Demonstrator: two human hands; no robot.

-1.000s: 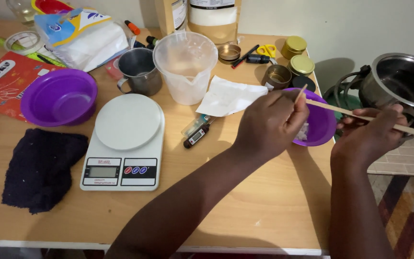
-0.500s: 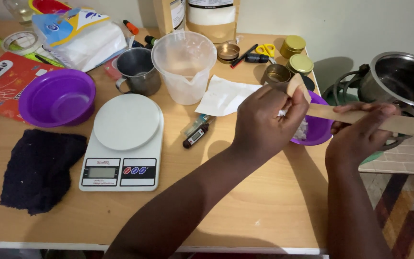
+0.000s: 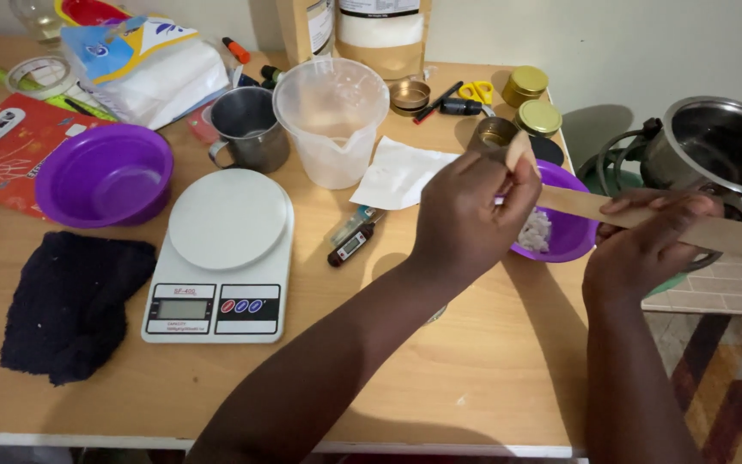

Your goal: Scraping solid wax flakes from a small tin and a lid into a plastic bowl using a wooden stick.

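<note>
My left hand (image 3: 470, 219) is closed over the near rim of a small purple bowl (image 3: 573, 245) that holds white flakes (image 3: 534, 230). It pinches a short tan wooden piece (image 3: 521, 151) that sticks up between its fingers. My right hand (image 3: 646, 245) grips a long flat wooden stick (image 3: 723, 234). The stick runs from the left hand's fingers out to the right, above the bowl. The two hands are a little apart.
On the wooden table (image 3: 474, 378) are a white kitchen scale (image 3: 225, 258), a big purple bowl (image 3: 105, 176), a dark cloth (image 3: 66, 305), a clear measuring jug (image 3: 332, 120), a metal cup (image 3: 246, 129), a probe thermometer (image 3: 349, 245), a paper sheet (image 3: 401, 172), gold tins (image 3: 538, 119). A steel pot (image 3: 719, 146) sits right.
The stick between my hands has turned from edge-on to showing its flat face. My left hand has shifted slightly left, with the short wooden piece now showing above its fingers.
</note>
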